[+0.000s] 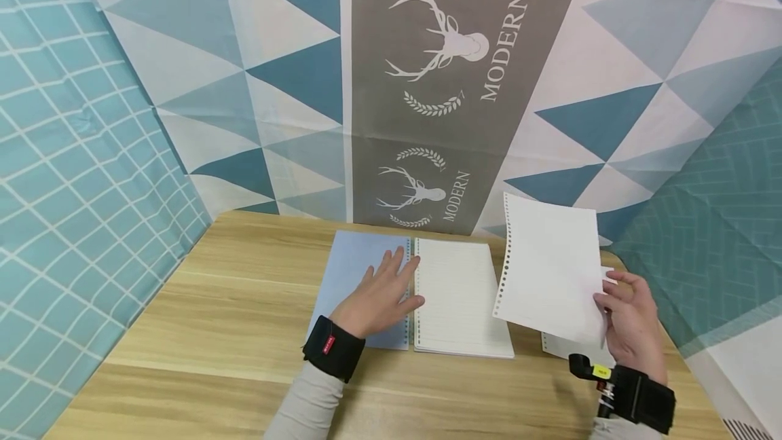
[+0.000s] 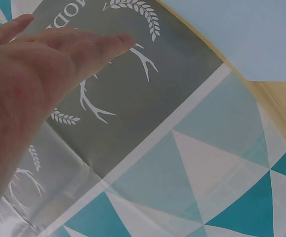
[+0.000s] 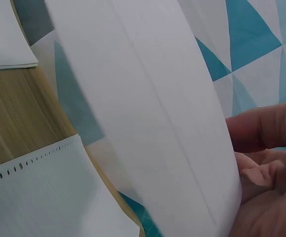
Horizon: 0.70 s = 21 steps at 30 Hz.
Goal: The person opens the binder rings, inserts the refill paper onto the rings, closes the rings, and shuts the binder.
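Observation:
My right hand pinches the right edge of a white loose-leaf sheet with a row of punched holes down its left side. The sheet is raised above the table and tilted; in the right wrist view it bows slightly. Below it lies more punched white paper, mostly hidden in the head view. My left hand, fingers spread and holding nothing, is over a blue punched cover. Whether it touches the cover is unclear. Beside the cover lies a stack of lined white loose-leaf paper, its holes facing the cover's holes.
The wooden table ends at a patterned cloth backdrop behind the papers. Blue grid cloth borders the left side, and green cloth borders the right. Black bands sit on both wrists.

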Each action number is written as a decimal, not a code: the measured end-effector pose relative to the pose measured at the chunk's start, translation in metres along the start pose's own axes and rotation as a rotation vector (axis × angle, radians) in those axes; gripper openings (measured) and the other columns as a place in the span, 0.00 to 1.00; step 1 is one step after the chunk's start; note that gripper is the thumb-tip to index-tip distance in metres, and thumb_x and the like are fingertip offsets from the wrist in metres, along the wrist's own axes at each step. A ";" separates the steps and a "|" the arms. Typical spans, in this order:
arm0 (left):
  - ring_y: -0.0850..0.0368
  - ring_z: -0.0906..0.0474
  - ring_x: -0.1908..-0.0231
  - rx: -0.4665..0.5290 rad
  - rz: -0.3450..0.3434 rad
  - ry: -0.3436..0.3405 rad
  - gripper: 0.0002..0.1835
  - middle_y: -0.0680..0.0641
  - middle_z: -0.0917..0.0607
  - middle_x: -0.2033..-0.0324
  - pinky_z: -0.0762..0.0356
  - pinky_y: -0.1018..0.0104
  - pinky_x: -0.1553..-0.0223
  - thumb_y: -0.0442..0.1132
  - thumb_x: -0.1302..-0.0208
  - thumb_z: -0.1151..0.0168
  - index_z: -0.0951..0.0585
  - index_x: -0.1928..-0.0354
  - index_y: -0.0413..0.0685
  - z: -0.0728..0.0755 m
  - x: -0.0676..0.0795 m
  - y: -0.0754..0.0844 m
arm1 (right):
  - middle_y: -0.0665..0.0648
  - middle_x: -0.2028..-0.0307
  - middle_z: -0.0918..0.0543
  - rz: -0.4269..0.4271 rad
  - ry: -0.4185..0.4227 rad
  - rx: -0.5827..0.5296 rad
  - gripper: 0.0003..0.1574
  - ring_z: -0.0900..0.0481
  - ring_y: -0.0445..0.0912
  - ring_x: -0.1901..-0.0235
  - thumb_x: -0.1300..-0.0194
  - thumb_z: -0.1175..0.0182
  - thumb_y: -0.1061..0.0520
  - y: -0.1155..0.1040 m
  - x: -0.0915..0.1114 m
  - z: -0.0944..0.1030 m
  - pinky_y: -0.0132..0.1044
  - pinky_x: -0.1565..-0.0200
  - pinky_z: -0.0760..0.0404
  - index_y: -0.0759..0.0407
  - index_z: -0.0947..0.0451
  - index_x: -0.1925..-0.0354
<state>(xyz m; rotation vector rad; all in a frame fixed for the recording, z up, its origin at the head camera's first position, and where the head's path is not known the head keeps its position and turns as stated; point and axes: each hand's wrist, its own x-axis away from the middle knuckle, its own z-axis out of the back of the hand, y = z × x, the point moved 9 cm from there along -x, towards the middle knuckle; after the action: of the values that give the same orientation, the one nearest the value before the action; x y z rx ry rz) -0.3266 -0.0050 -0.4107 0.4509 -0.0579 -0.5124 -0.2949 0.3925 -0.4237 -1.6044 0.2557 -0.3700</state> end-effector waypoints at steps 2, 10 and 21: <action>0.33 0.54 0.21 0.003 0.003 0.000 0.37 0.33 0.49 0.20 0.48 0.29 0.27 0.56 0.25 0.46 0.42 0.21 0.49 0.000 0.000 -0.001 | 0.44 0.56 0.26 -0.002 -0.004 -0.017 0.23 0.24 0.36 0.58 0.27 0.50 0.71 0.000 0.001 0.000 0.26 0.62 0.18 0.48 0.22 0.45; 0.32 0.53 0.21 0.008 0.002 0.005 0.37 0.33 0.49 0.20 0.47 0.29 0.27 0.56 0.25 0.45 0.42 0.21 0.49 0.001 0.001 -0.002 | 0.46 0.50 0.30 0.017 -0.101 -0.030 0.23 0.22 0.36 0.55 0.25 0.49 0.69 -0.004 0.004 -0.009 0.26 0.59 0.16 0.55 0.17 0.41; 0.32 0.54 0.21 0.033 0.005 0.004 0.37 0.33 0.50 0.20 0.49 0.29 0.27 0.55 0.24 0.46 0.42 0.21 0.49 0.006 0.004 -0.003 | 0.45 0.51 0.28 0.028 -0.198 0.002 0.24 0.18 0.35 0.58 0.25 0.47 0.67 -0.007 0.005 -0.019 0.29 0.60 0.15 0.51 0.19 0.38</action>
<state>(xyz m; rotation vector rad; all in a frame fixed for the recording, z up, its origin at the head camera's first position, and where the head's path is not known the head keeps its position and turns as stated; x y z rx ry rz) -0.3252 -0.0115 -0.4069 0.4838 -0.0635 -0.5059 -0.2979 0.3735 -0.4154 -1.6207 0.1264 -0.1883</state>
